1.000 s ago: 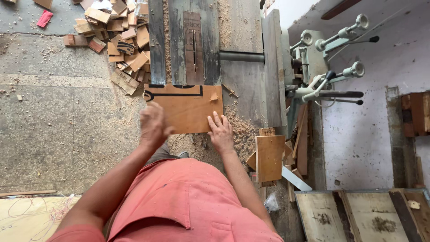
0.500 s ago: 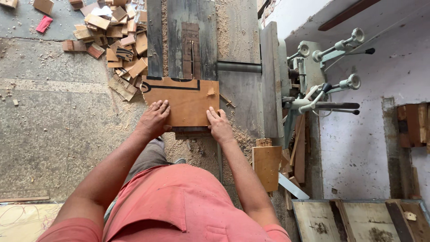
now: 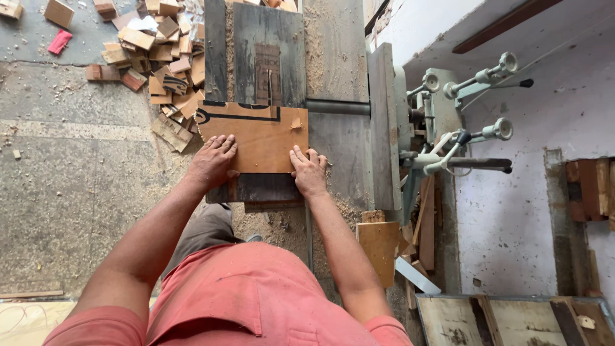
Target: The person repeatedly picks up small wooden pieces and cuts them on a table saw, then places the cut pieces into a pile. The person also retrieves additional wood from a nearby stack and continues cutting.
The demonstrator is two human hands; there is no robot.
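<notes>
A flat brown wooden panel (image 3: 262, 138) with black inlay lines along its far edge lies on the grey saw table (image 3: 333, 57). Its far edge meets the saw blade slot (image 3: 269, 80) in the table's middle. My left hand (image 3: 213, 160) presses flat on the panel's near left part, fingers spread. My right hand (image 3: 309, 172) rests on the panel's near right corner, fingers curled over the edge. Sawdust covers the table's right half.
A heap of wooden offcuts (image 3: 160, 57) lies on the concrete floor at the upper left. The machine's fence (image 3: 383, 128) and levers (image 3: 474, 128) stand to the right. Board pieces (image 3: 379, 247) lean below the table, and framed panels (image 3: 512, 320) lie at the lower right.
Both hands have pushed the panel away from me along the table, so its far edge has reached the blade slot. The view has tilted forward with it.
</notes>
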